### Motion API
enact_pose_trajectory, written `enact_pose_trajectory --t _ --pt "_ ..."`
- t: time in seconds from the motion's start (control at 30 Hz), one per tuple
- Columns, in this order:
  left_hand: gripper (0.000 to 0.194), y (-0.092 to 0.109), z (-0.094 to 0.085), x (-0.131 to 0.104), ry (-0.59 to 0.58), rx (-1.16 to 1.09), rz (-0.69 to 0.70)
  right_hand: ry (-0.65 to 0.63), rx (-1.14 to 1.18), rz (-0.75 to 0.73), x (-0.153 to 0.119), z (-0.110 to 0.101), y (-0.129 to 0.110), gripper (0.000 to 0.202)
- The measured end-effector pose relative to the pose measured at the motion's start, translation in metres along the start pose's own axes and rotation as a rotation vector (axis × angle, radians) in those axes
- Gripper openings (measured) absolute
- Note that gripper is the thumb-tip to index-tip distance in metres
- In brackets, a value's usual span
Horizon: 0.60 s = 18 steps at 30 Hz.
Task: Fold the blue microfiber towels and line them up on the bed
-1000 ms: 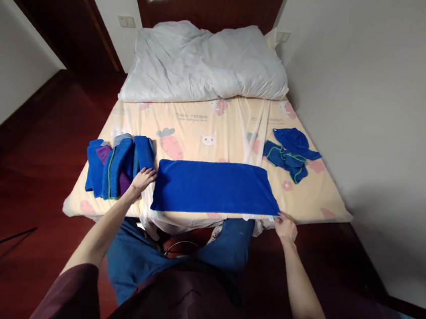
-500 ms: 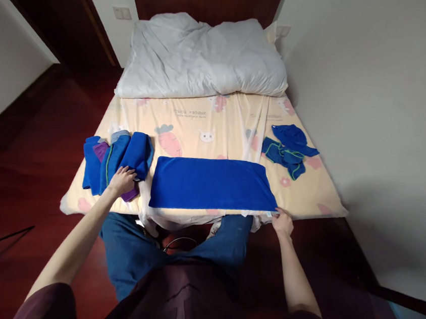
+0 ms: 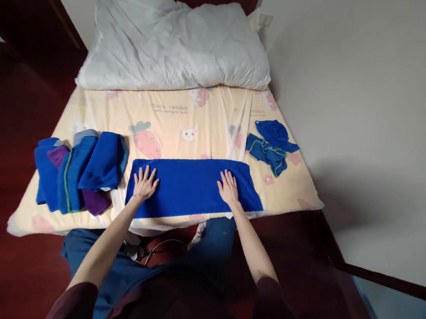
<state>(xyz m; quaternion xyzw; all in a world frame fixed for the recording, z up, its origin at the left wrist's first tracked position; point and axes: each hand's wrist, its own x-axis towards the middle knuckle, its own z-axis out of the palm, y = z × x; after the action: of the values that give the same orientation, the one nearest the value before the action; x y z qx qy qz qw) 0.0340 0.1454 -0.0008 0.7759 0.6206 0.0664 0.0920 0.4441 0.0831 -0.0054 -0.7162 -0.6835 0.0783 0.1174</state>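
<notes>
A blue towel [image 3: 187, 190] lies spread flat along the front edge of the bed, its long side toward me. My left hand [image 3: 145, 183] rests on its left end, palm down with fingers spread. On the right part of the towel lies my right hand [image 3: 229, 187], also flat with its fingers apart. A pile of folded towels [image 3: 100, 160], blue, purple and grey, sits left of my left hand. Farther right and back, two crumpled blue cloths [image 3: 276, 135] lie together, one with green edging.
The bed [image 3: 216, 129] has a pale yellow sheet with carrot and rabbit prints. A bunched white quilt [image 3: 175, 49] covers its far end. A white wall [image 3: 373, 120] rises on the right. Below the bed's front edge a shoe [image 3: 198, 234] shows on the dark red floor.
My left hand has moved from the folded pile onto the towel's left end. My right hand has left the towel's right corner and moved inward onto its surface. The view has shifted.
</notes>
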Motion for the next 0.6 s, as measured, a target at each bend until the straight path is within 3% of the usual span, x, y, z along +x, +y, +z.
enact_pose_trajectory --t 0.1,0.2,0.4,0.6 --pt "0.065 -0.008 0.009 0.008 0.031 -0.025 -0.058 -0.085 -0.008 -0.002 0.03 0.017 0.009 0.061" --pt "0.067 -0.018 0.013 0.014 0.053 -0.054 -0.075 -0.068 -0.036 0.082 0.046 0.022 0.043 0.061" --pt "0.069 -0.024 0.017 0.03 0.128 -0.116 -0.142 0.006 -0.077 0.292 0.063 0.005 0.121 0.06" --pt "0.057 -0.039 0.008 0.063 0.216 -0.173 -0.201 0.18 0.076 0.371 0.095 -0.009 0.158 0.048"
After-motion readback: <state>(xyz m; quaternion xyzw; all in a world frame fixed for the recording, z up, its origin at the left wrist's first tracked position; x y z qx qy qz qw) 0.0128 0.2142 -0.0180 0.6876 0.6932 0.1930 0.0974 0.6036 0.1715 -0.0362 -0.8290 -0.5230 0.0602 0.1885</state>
